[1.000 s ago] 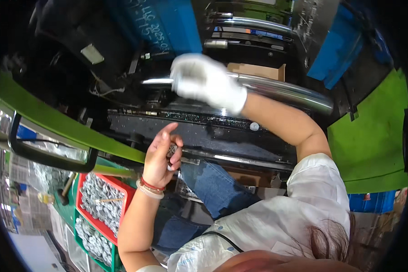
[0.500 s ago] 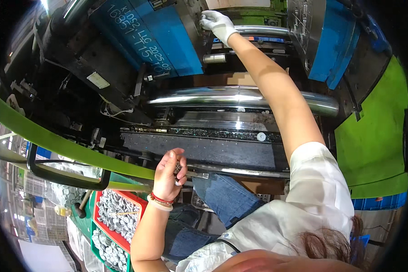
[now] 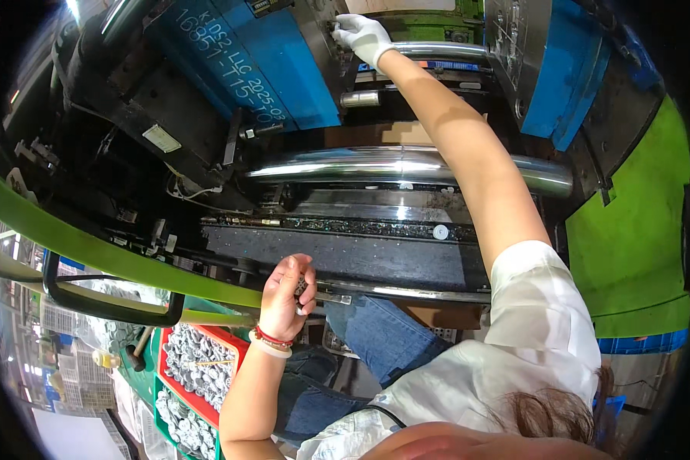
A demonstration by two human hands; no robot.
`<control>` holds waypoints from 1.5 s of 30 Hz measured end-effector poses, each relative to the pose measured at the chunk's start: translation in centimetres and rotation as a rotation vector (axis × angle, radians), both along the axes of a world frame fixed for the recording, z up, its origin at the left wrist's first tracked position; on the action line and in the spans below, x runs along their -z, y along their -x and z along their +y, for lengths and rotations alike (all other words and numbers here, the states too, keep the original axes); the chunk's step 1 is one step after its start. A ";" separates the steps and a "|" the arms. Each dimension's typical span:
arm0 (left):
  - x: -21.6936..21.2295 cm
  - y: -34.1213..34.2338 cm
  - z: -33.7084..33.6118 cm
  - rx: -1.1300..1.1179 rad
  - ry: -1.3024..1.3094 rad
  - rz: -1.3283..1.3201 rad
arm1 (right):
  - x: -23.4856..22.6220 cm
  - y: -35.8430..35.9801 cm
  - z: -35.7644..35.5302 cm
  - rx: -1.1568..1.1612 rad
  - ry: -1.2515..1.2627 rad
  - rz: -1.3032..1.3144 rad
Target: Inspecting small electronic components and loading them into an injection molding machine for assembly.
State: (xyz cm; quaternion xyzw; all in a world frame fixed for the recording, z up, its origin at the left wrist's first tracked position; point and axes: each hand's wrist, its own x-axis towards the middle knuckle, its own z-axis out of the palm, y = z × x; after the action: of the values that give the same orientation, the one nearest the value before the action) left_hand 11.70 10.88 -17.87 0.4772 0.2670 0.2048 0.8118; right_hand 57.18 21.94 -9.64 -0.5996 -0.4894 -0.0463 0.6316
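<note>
1. So compared with 1 second ago, the right hand in a white glove (image 3: 363, 38) has gone from above the thick, shiny round steel bar (image 3: 345, 166) up to the flat grey metal face (image 3: 318, 31) of the big blue left block (image 3: 245, 69).
2. The small grey speckled part (image 3: 300, 285) is tucked inside the bare left hand (image 3: 285, 297). Looks dotted, but fingers cover most of it, so no clue on the full shape.
3. Counts: 2 blue blocks, counting the blue right block (image 3: 571, 77); 1 pale round disc (image 3: 440, 231) at the back edge of the long black ledge (image 3: 345, 257); 2 trays, 1 red plastic tray (image 3: 236, 343) and 1 green plastic tray (image 3: 158, 382), both heaped with grey round pieces (image 3: 195, 360), way too many to count.
4. Right arm's stretched out, nearly straight, fingertips at that metal face. Can't tell if they're pinching anything.
5. Left elbow's bent, forearm raised, fingers curled around the part.
</note>
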 end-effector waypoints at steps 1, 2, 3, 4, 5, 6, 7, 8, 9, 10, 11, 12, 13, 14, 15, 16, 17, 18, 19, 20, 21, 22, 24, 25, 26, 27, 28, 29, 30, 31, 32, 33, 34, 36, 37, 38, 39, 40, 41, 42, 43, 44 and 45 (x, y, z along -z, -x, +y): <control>0.0 0.0 0.0 0.000 -0.003 0.001 | -0.1 -0.1 0.1 0.017 0.005 -0.011; 0.0 0.0 0.0 -0.012 0.000 0.007 | -0.2 -0.2 0.3 0.034 0.012 -0.023; 0.0 0.0 0.0 -0.001 -0.005 0.005 | -0.2 -0.3 0.4 0.052 0.035 -0.024; 0.0 0.0 0.0 -0.002 -0.006 0.008 | -0.3 -0.3 0.7 0.054 0.012 -0.033; 0.0 0.0 0.0 -0.014 -0.001 0.023 | -0.3 -0.3 0.9 0.055 0.004 -0.029; 0.0 -0.1 0.0 -0.001 -0.004 0.012 | -0.2 -0.2 1.0 0.057 0.002 0.002; 0.0 -0.1 0.0 0.002 0.000 0.012 | -0.1 -0.1 1.2 0.070 -0.030 -0.044; 0.0 -0.1 0.0 -0.012 0.006 0.028 | 0.1 0.0 1.2 0.085 -0.058 -0.067; 0.0 -0.1 -0.1 0.006 -0.003 0.019 | 0.3 0.1 1.3 0.112 -0.073 -0.053; 0.0 -0.1 -0.1 0.003 -0.009 0.027 | 0.4 0.1 1.4 0.176 -0.073 -0.143; 0.0 -0.1 -0.2 -0.001 -0.009 0.043 | 0.4 0.2 1.4 0.251 -0.056 -0.191; 0.0 0.0 -0.3 0.001 -0.024 0.035 | 0.4 0.3 1.5 0.325 -0.039 -0.238; 0.0 0.0 -0.3 0.003 -0.031 0.032 | 0.4 0.3 1.7 0.382 -0.022 -0.310; 0.0 0.1 -0.3 -0.008 -0.032 0.041 | 0.3 0.5 1.8 0.366 -0.029 -0.269; 0.0 0.1 -0.3 0.004 -0.036 0.035 | 0.3 0.6 2.0 0.378 -0.023 -0.238; -0.1 0.2 -0.3 0.003 -0.033 0.039 | 0.4 0.9 2.2 0.382 -0.024 -0.223; -0.1 0.2 -0.4 0.002 -0.031 0.039 | 0.5 1.2 2.4 0.406 -0.043 -0.191; -0.1 0.3 -0.4 0.010 -0.030 0.035 | 0.6 1.6 2.5 0.327 -0.048 -0.082; -0.2 0.5 -0.4 0.002 -0.029 0.032 | 0.8 2.0 2.5 0.339 -0.006 -0.137; -0.3 0.6 -0.4 -0.002 -0.023 0.029 | 1.0 2.2 2.3 0.374 -0.004 -0.178; -0.4 0.6 -0.5 -0.016 -0.006 0.030 | 1.1 2.5 2.0 0.382 0.071 -0.210; -0.5 0.6 -0.6 -0.002 -0.012 -0.001 | 1.1 2.6 1.4 0.378 0.204 -0.182; -0.6 0.5 -0.6 -0.010 0.012 -0.001 | 0.4 2.9 -0.1 0.312 0.170 -0.253; -0.6 0.3 -0.7 -0.004 -0.025 0.029 | -0.5 3.1 -1.0 0.309 0.228 -0.280; -0.6 0.2 -0.6 -0.009 -0.025 0.022 | -0.7 4.1 -2.1 0.407 0.274 -0.384; -0.6 0.1 -0.6 -0.049 -0.001 0.061 | -1.1 5.5 -3.2 0.398 0.253 -0.297; -0.6 0.0 -0.4 -0.073 0.023 0.061 | -0.6 8.1 -4.3 0.432 0.065 -0.393; -0.5 0.0 -0.3 -0.078 0.009 0.033 | -0.6 10.9 -5.3 0.450 -0.178 -0.502; -0.4 0.0 -0.1 -0.076 -0.001 0.006 | -0.1 13.8 -6.9 0.201 -0.066 -0.542; -0.3 0.2 0.1 -0.083 0.009 -0.008 | 1.0 16.9 -9.1 -0.064 0.043 -0.588; -0.2 0.3 0.2 -0.073 -0.015 -0.013 | 2.3 20.0 -11.1 -0.215 0.128 -0.539; -0.1 0.4 0.3 -0.069 -0.030 -0.012 | 3.6 22.9 -13.0 -0.407 0.132 -0.526; 0.0 0.5 0.2 -0.096 -0.010 -0.004 | 4.2 25.1 -14.2 -0.530 0.310 -0.514; 0.0 0.7 0.2 -0.074 -0.015 -0.034 | 4.8 27.7 -15.9 -0.792 0.425 -0.578; 0.0 0.6 0.1 -0.125 -0.008 -0.025 | 4.9 28.5 -16.3 -0.810 0.543 -0.557; -0.1 0.6 0.0 -0.116 -0.010 -0.004 | 5.0 29.2 -16.1 -0.776 0.573 -0.566; -0.1 0.6 0.0 -0.095 -0.031 -0.019 | 5.0 29.6 -15.7 -0.737 0.602 -0.590; -0.2 0.6 0.1 -0.088 -0.023 -0.008 | 4.8 29.6 -15.4 -0.783 0.596 -0.551; -0.2 0.7 0.3 -0.072 -0.017 -0.010 | 4.8 29.6 -15.1 -0.804 0.653 -0.515; -0.3 0.7 0.4 -0.058 -0.012 -0.009 | 4.7 29.5 -14.8 -0.827 0.707 -0.476; -0.3 0.8 0.5 -0.010 -0.004 -0.046 | 4.7 29.4 -14.5 -0.885 0.756 -0.345; -0.3 0.9 0.7 0.039 0.003 -0.081 | 4.6 29.3 -14.3 -0.940 0.801 -0.209; -0.2 1.0 0.8 0.078 0.010 -0.100 | 4.6 29.2 -14.1 -0.981 0.881 -0.057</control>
State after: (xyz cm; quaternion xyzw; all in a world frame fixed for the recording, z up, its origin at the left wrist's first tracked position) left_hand 10.75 11.70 -17.66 0.4726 0.2083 0.1951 0.8338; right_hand 28.02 7.85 -14.28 -0.5079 -0.6955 0.4357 0.2616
